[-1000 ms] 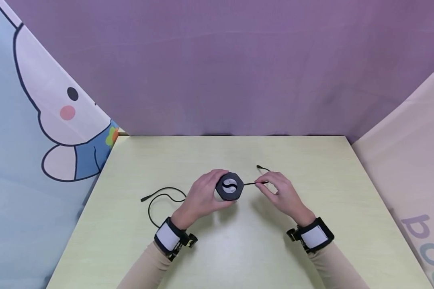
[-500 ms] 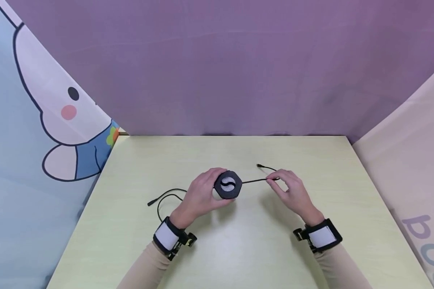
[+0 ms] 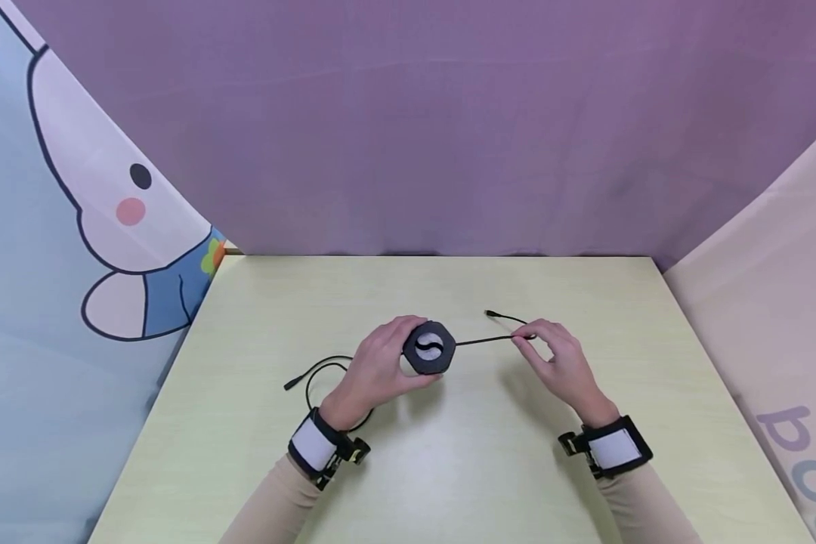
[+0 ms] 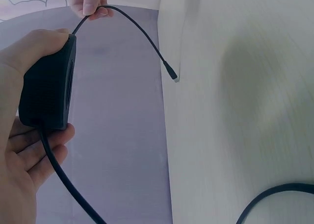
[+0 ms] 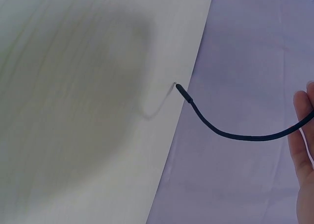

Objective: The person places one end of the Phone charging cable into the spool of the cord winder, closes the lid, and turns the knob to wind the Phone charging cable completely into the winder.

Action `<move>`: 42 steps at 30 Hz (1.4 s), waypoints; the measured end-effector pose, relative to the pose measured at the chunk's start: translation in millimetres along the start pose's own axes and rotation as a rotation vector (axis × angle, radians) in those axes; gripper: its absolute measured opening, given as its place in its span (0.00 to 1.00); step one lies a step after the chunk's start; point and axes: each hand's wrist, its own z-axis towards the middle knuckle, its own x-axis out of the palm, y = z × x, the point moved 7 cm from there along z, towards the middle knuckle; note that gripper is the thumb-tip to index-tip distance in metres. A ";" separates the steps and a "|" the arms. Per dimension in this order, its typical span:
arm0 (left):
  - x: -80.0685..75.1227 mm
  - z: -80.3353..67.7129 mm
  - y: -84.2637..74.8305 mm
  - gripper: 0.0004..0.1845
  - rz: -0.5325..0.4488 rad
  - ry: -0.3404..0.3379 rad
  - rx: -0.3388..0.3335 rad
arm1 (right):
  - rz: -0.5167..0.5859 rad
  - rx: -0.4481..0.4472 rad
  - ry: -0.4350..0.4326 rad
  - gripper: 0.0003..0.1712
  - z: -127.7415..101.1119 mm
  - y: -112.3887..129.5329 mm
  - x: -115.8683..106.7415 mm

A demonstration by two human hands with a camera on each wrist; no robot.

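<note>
While the left hand (image 3: pixel 381 370) curls its fingers and thumb around a black hexagonal cable reel (image 3: pixel 429 348), the reel's face with its white S-shaped mark points up toward the head camera, and the reel appears lifted a little clear of the tabletop. In the left wrist view the thumb lies along the reel's top edge and the fingers (image 4: pixel 41 150) wrap beneath it.

From the reel's side nearest the right hand, a thin black cable (image 3: pixel 483 341) runs taut to the right hand (image 3: pixel 561 363), whose thumb and fingertips pinch it narrowly. Beyond that pinch the cable bends back in an arc, away from the person, and ends in a small plug (image 3: pixel 489 312) hanging just above the table; the right wrist view shows the same plug tip (image 5: pixel 181 91) free.

On the far side of the left hand, a second stretch of cable (image 3: pixel 316 374) loops on the pale yellow-green table (image 3: pixel 449 468) and ends in another plug (image 3: pixel 289 386). Black-and-white wristbands (image 3: pixel 316 446) sit on both beige sleeves. Purple and cartoon-printed cloth panels (image 3: pixel 75 227) stand around the table.
</note>
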 end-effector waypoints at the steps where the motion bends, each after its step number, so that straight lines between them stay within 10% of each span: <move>1: 0.1 -0.1 0.0 0.45 0.005 0.001 0.000 | -0.001 0.004 -0.003 0.17 -0.3 -0.6 -0.8; 42: -9.9 3.1 9.8 0.47 -0.033 -0.014 -0.045 | -0.011 0.119 -0.027 0.15 -12.6 -15.2 -16.5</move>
